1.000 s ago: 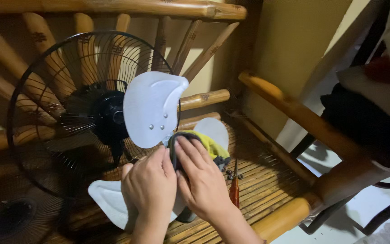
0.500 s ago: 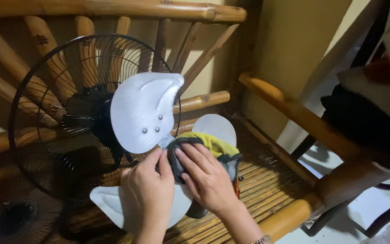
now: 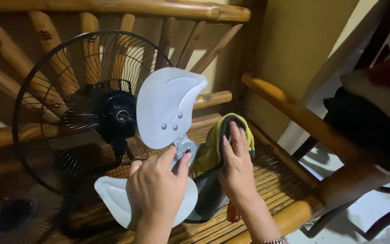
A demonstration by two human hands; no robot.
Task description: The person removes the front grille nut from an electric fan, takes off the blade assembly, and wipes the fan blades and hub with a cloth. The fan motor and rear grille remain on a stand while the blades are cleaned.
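My left hand grips the hub of a white fan blade set, thumb and fingers around its metal centre. One blade stands upright, another lies low by my wrist, and the third is covered. My right hand presses a yellow and dark grey cloth flat against that third blade on the right. Behind the blades stands a black wire fan guard with the black motor at its middle.
Everything rests on a bamboo bench with a slatted seat and a spoked back. A red-handled tool lies on the slats under my right wrist. A dark chair with clothes stands at right.
My right hand has slid the cloth from the hub out along the right blade. The blade set has turned and shifted right, uncovering the motor.
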